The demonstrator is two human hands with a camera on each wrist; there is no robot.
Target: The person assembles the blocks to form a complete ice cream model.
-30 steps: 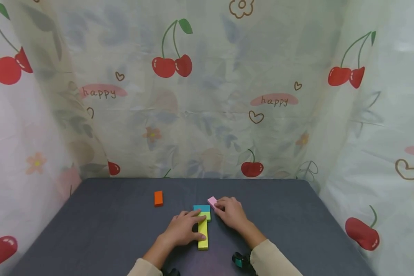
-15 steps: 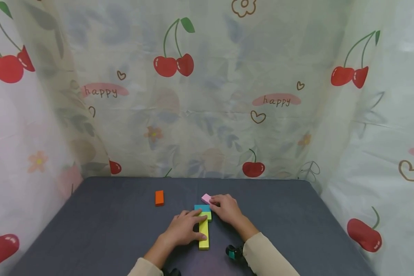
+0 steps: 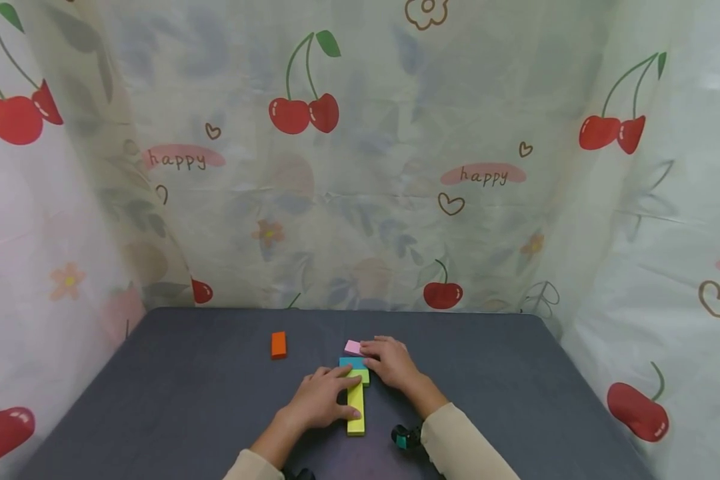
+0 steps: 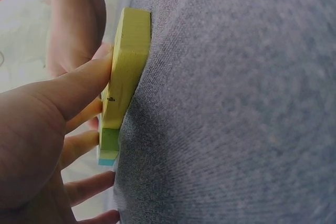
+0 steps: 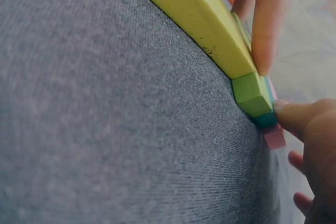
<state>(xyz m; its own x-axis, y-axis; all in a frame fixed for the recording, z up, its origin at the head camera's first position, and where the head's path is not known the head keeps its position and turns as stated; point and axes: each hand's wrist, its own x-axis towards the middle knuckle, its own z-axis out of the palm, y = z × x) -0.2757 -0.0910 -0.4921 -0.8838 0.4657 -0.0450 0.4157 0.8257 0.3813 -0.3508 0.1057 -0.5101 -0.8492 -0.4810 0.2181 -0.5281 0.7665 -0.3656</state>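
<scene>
A long yellow block [image 3: 356,407] lies on the dark table, its far end against a light green block [image 3: 365,377]. Beyond the green one is a blue block [image 3: 353,363], and past that a pink block [image 3: 353,348] lies crosswise at the far end. My left hand [image 3: 318,398] spreads over the row, thumb on the yellow block and fingers by the green and blue ones. With my right hand [image 3: 393,363] I hold the right end of the pink block. In the right wrist view the right thumb [image 5: 296,115] touches the blue block [image 5: 266,119]; the other fingers' contact is hidden.
An orange block [image 3: 279,345] lies apart, farther back on the left of the table [image 3: 216,393]. A printed cloth curtain [image 3: 366,200] hangs behind and along both sides. A black device [image 3: 406,437] sits at the right wrist.
The right hand has brought the pink block leftward and turned it from slanted to nearly crosswise behind the blue block. The left hand and the yellow block stay practically in place.
</scene>
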